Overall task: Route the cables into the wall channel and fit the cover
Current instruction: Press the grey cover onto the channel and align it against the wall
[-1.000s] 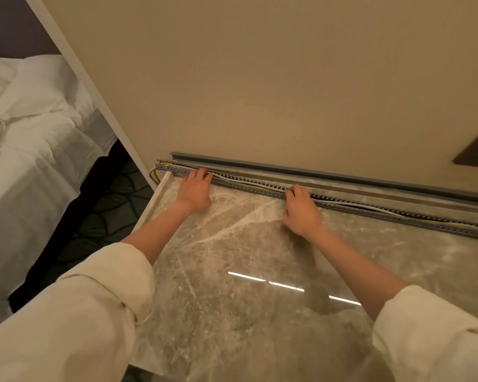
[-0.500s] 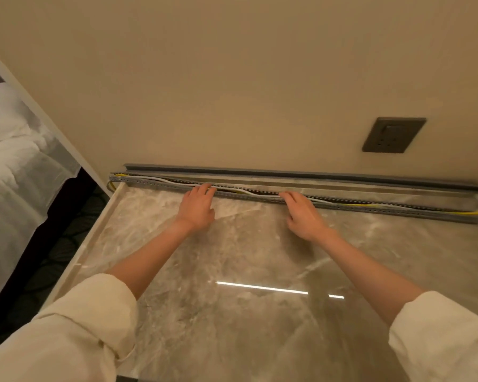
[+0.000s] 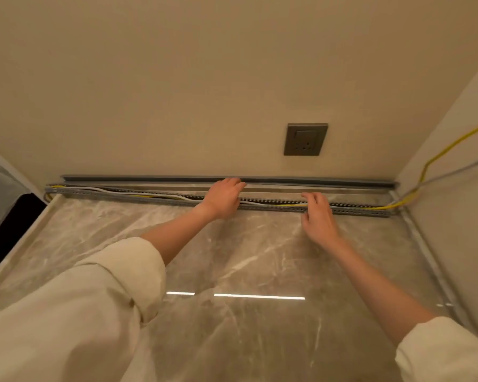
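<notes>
1. A slotted grey wall channel (image 3: 356,210) runs along the back edge of a marble counter (image 3: 260,257), from the counter's left end to the right-hand corner, with a yellow cable (image 3: 287,204) and a white cable (image 3: 94,189) lying along its open top
2. The routing looks largely done but not tidy: near the left end the white cable rides up over the rim instead of sitting down between the walls, and at the far right both cables leave the channel and climb the side wall (image 3: 453,133)
3. The cover (image 3: 149,178), a long grey strip, rests behind the channel against the foot of the back wall and is not yet fitted; pressing it on appears to be the main step left
4. The left hand (image 3: 223,198) reaches across the channel, its fingers loosely spread and their tips touching the cover's front edge; it grips nothing that can be made out
5. The right hand (image 3: 318,216) rests on the channel's near wall with fingers curled narrowly over the rim, beside the yellow cable; whether it pinches the cable cannot be told
6. A dark wall socket (image 3: 305,139) sits above, well apart from the work
</notes>
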`<action>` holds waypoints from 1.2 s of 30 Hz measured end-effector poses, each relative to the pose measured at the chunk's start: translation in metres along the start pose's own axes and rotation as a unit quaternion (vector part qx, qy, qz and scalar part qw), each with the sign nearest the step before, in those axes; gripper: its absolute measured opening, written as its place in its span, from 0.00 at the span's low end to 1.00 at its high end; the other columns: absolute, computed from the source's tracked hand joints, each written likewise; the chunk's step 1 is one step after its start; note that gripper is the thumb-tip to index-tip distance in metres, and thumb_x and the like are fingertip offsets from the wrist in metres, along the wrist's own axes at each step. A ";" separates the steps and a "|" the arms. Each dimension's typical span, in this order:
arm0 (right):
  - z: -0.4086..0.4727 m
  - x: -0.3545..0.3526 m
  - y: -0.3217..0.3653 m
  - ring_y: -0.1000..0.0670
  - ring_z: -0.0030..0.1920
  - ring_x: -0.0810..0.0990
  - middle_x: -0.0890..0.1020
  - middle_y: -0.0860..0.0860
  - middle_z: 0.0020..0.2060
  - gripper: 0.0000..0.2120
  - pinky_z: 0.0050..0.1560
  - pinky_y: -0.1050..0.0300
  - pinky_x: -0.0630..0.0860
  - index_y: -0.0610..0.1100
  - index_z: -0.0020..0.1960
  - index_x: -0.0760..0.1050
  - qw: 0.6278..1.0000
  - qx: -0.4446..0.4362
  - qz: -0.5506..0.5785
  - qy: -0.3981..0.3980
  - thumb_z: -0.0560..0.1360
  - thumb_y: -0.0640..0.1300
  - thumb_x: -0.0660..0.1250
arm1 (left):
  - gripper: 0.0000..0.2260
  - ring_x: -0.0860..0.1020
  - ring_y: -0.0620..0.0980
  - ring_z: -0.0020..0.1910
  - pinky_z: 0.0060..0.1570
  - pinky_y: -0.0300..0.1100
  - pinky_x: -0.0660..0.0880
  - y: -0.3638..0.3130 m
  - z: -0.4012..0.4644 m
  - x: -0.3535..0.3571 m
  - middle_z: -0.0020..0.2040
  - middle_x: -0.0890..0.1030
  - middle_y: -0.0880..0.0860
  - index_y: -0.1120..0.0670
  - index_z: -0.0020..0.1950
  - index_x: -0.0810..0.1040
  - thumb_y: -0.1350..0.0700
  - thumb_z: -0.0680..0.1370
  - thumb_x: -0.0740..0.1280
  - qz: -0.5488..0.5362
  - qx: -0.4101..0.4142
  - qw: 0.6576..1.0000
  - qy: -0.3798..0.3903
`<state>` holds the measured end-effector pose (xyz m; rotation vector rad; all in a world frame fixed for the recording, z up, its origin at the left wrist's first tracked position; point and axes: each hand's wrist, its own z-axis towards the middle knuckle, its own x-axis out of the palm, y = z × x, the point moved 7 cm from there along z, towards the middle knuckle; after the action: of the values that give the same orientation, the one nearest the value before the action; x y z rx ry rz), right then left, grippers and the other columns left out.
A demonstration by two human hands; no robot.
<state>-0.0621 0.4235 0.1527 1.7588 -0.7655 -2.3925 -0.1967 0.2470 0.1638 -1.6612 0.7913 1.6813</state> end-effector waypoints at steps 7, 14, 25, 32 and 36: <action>-0.003 -0.016 -0.048 0.41 0.64 0.69 0.70 0.40 0.62 0.24 0.67 0.48 0.66 0.37 0.68 0.65 0.999 0.031 0.009 -0.003 0.72 0.30 0.61 | 0.19 0.72 0.59 0.61 0.57 0.52 0.70 -0.035 0.050 0.006 0.64 0.72 0.59 0.58 0.67 0.66 0.59 0.77 0.61 0.048 -0.004 0.999 0.007; 0.004 -0.016 -0.071 0.41 0.65 0.68 0.69 0.39 0.63 0.24 0.67 0.49 0.64 0.37 0.68 0.63 0.998 0.063 0.023 -0.006 0.73 0.32 0.62 | 0.18 0.71 0.60 0.60 0.59 0.52 0.69 -0.039 0.069 0.020 0.62 0.72 0.60 0.60 0.63 0.68 0.61 0.74 0.64 0.067 -0.030 0.997 -0.022; 0.031 -0.029 -0.111 0.40 0.65 0.66 0.68 0.38 0.65 0.26 0.69 0.47 0.65 0.36 0.67 0.65 0.996 0.068 -0.012 -0.063 0.70 0.26 0.62 | 0.15 0.70 0.60 0.54 0.57 0.51 0.69 -0.038 0.070 0.029 0.54 0.72 0.61 0.59 0.58 0.68 0.67 0.72 0.63 0.060 -0.123 0.985 -0.108; 0.050 -0.033 -0.130 0.39 0.63 0.68 0.72 0.38 0.61 0.22 0.67 0.45 0.63 0.38 0.67 0.67 0.992 0.048 -0.114 -0.039 0.74 0.33 0.64 | 0.16 0.74 0.61 0.47 0.48 0.51 0.71 -0.031 0.067 0.030 0.48 0.76 0.60 0.60 0.54 0.69 0.71 0.68 0.63 0.056 -0.109 0.988 -0.095; 0.061 -0.032 -0.128 0.37 0.58 0.71 0.76 0.37 0.56 0.16 0.63 0.44 0.63 0.37 0.64 0.71 0.991 0.025 -0.128 -0.014 0.76 0.37 0.61 | 0.11 0.74 0.63 0.41 0.41 0.52 0.68 -0.011 0.055 0.022 0.42 0.76 0.63 0.62 0.48 0.68 0.72 0.69 0.59 0.007 -0.116 0.985 -0.124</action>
<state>-0.0780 0.5669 0.1387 1.9570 -0.6424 -2.5820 -0.2222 0.2977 0.1435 -1.5560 0.5035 2.0050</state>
